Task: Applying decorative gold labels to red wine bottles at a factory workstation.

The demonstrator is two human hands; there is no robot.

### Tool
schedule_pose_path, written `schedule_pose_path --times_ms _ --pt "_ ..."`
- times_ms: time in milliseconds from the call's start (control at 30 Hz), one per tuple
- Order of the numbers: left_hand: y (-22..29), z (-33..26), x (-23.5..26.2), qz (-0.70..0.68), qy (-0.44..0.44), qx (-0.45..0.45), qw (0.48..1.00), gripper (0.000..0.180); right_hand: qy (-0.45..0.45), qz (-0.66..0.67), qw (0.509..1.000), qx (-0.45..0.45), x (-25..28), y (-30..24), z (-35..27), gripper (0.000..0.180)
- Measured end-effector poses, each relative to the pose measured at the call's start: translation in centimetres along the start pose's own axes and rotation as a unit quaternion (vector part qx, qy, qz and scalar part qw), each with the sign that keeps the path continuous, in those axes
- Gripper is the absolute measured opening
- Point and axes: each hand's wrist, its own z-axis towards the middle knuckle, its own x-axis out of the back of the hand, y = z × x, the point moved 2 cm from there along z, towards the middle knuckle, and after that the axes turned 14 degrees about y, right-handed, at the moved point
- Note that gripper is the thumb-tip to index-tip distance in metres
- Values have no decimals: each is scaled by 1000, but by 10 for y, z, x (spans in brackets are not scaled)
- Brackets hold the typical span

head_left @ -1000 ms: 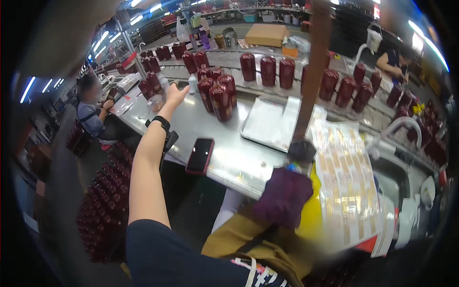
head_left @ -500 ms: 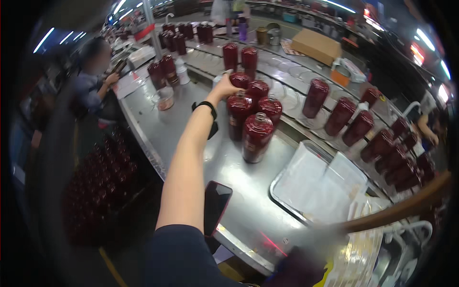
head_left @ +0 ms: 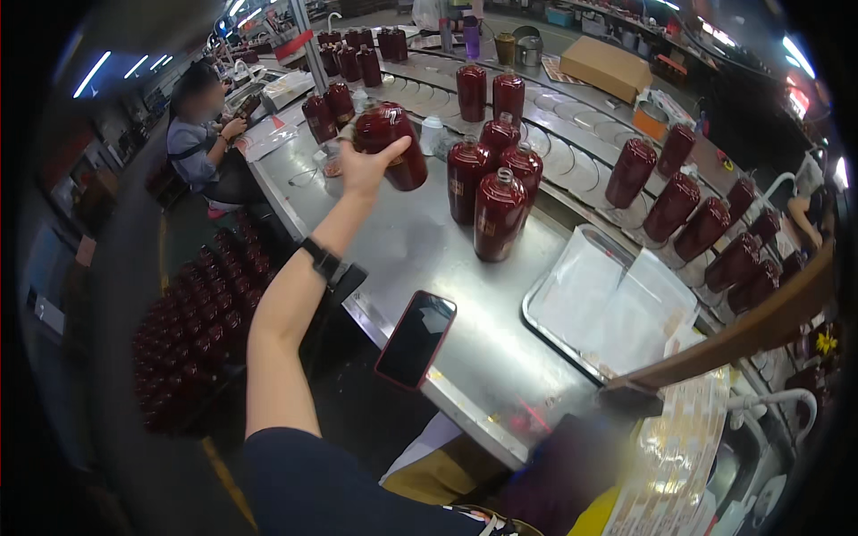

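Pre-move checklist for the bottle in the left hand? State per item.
1. Grip: left hand wraps the dark red bottle from below and the side, lifted off the table. Ok.
2. Bottle attitude: tilted, neck toward the upper left. Not ok if it must go down upright.
3. Cap: hidden by blur. Cannot tell.
4. Landing room: bare steel table between the hand and the cluster of four bottles. Ok.
5. Edge hazard: phone overhangs the table's near edge, under the forearm's path. Not ok.
6. Right hand: not in view. Cannot tell.
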Motion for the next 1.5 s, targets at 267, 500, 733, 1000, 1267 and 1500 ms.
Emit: schedule_pose_path --times_ms 267,500,733,1000,1267,1500 --pt "141 -203 10 -90 -238 315 915 43 -211 408 879 131 -45 -156 -44 44" --pt "170 -389 -39 -90 -411 483 768 49 -400 548 732 62 -27 -251 -75 110" --pt "159 -441 -74 -34 -412 540 733 47 -374 533 759 2 -32 -222 -68 121" --pt "134 -442 -92 -63 -405 536 738 47 -354 524 774 11 -58 -224 -68 116" --pt "136 -438 -93 7 -456 371 809 45 -325 487 809 54 -70 -222 -79 120" --pt "138 -442 -87 -15 -397 393 829 43 -388 485 782 53 -67 -222 -76 126"
